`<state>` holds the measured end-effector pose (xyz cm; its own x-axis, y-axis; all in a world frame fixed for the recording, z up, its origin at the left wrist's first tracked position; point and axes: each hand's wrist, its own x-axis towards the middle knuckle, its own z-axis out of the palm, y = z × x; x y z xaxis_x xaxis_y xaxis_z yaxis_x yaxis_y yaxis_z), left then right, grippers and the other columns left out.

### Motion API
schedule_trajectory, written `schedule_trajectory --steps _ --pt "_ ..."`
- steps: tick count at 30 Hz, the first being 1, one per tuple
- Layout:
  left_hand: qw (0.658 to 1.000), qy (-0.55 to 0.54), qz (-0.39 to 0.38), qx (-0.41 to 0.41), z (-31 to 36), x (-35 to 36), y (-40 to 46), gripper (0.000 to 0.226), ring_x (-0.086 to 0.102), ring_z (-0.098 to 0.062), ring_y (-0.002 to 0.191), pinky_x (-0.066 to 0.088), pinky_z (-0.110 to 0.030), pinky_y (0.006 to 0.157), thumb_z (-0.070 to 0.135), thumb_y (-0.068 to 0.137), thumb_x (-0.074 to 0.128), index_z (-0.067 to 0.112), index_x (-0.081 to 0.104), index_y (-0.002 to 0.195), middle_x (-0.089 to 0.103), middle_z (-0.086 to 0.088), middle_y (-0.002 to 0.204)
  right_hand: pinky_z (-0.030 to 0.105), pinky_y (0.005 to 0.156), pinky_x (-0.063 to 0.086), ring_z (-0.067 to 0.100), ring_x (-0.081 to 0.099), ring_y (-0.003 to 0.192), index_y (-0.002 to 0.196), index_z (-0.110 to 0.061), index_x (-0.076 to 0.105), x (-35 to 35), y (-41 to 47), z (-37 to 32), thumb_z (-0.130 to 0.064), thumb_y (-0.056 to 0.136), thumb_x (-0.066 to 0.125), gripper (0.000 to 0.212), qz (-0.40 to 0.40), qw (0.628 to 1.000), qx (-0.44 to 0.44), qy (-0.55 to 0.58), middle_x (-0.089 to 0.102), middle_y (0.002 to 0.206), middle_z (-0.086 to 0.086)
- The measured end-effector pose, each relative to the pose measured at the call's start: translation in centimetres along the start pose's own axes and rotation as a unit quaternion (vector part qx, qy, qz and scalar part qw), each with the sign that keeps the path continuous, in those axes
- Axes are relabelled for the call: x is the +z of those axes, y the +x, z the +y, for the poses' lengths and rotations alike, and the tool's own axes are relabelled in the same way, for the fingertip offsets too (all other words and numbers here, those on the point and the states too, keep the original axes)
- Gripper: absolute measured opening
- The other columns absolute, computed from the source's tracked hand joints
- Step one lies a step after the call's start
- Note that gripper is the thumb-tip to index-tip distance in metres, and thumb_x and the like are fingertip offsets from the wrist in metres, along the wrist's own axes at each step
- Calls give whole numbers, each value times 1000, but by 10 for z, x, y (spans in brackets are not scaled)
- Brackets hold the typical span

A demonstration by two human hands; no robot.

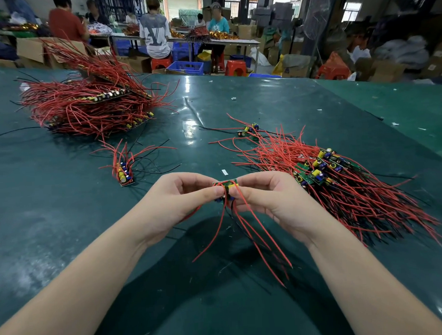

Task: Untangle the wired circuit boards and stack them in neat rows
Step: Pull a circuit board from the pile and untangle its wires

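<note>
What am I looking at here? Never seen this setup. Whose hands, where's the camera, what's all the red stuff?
There is no robot here. One wide-angle camera sits on a person's head and looks forward and down, so the two bare arms coming in from the bottom edge are the wearer's own.

The left hand and the right hand both pinch a small circuit board between them, above the green table. Its red wires hang down towards the wearer.

On the table: a loose tangle of wired boards to the right, a short neat row of boards to the left, and a big stacked pile further back on the left. A couple of stray boards lie near the middle.

Other workers sit at tables in the background.
</note>
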<state>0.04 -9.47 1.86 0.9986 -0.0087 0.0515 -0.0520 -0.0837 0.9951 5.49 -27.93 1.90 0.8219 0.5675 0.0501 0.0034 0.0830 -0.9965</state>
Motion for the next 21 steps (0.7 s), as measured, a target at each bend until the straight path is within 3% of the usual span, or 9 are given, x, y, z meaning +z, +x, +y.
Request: schedule_trajectory --steps 2,7,9,10,12,17,21 --pt "1000 -9 -4 0 1 -1 0 28 29 -2 39 22 -10 37 31 66 72 11 75 86 66 5 63 24 70 56 20 71 78 88 -8 76 -1 -1 -1 -25 62 79 31 -10 1000 1 6 75 91 14" --pt "999 -33 -30 9 2 -4 -2 23 33 -6 44 24 -12 41 30 65 75 14 78 80 67 3 64 22 68 55 17 70 74 86 -9 77 -3 -1 -1 -20 66 76 23 -37 999 1 26 74 86 9" --pt "998 -45 -42 8 0 -5 0 21 46 -17 63 38 -18 58 26 67 84 14 78 84 72 -11 77 21 65 54 16 70 72 86 -7 77 -2 -1 -2 -16 68 73 21 -44 998 1 50 74 85 9" --pt "997 -57 -45 8 0 -6 0 19 53 -23 76 46 -28 74 22 70 84 14 79 87 73 -18 89 20 64 54 17 70 72 87 -6 76 -2 -2 -2 -13 70 71 19 -50 997 2 65 74 85 9" --pt "996 -75 -50 14 -1 -7 0 16 63 -24 93 47 -36 97 17 75 75 12 79 89 73 -17 100 19 64 54 16 71 71 86 -6 77 -1 -3 -4 -11 74 68 16 -59 995 3 83 75 83 7" --pt "987 -138 -87 10 1 -8 0 17 68 -17 89 54 -23 84 14 73 73 4 76 87 74 -11 95 20 66 55 13 71 68 86 -10 77 -2 -2 -3 -9 79 68 11 -74 992 29 99 74 80 4" --pt "983 -154 -101 -13 2 -8 1 16 69 -15 87 53 -21 81 10 77 63 6 77 84 74 -10 93 22 71 57 10 70 66 87 -14 78 -2 1 0 -12 78 71 12 -118 981 56 143 74 80 2"
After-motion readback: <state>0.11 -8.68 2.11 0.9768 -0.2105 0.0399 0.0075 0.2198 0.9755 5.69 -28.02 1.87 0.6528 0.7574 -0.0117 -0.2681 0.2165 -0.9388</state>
